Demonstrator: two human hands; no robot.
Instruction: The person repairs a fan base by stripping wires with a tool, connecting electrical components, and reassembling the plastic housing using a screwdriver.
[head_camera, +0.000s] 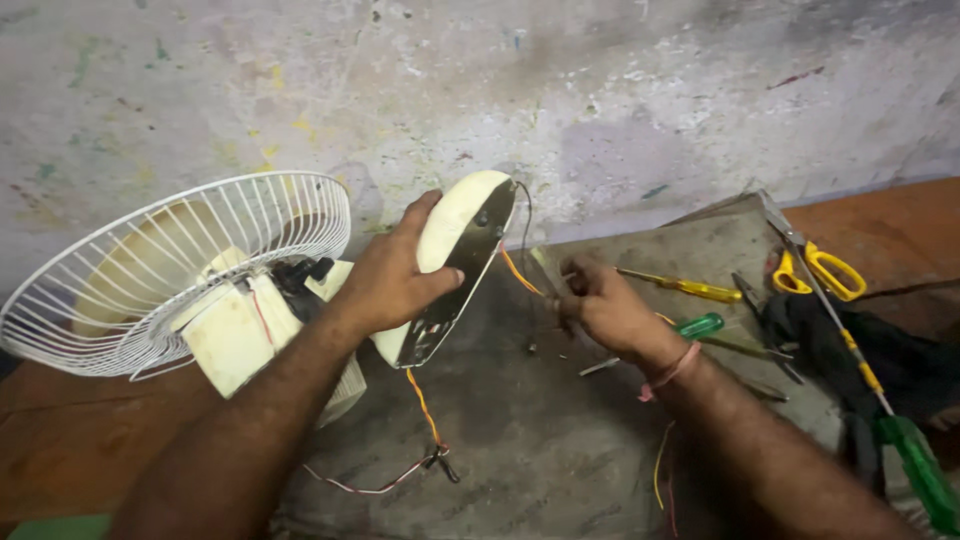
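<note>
My left hand (392, 282) grips the cream oval base (455, 262) of a fan, tilted on edge so its dark underside faces right. The fan's white wire guard (170, 270) and cream motor housing (232, 335) lie to the left. My right hand (605, 305) is closed around an orange wire (518, 270) that runs from the base, pinching it near a small metal part. More orange and red wires (425, 405) hang below the base and trail across the grey mat (520, 440).
To the right lie a yellow-handled screwdriver (690, 288), a green-handled screwdriver (698, 326), yellow-handled scissors (815, 265), a long green-handled screwdriver (915, 465) and dark cloth (880, 350). A stained wall (600, 90) rises behind. The floor at the sides is reddish.
</note>
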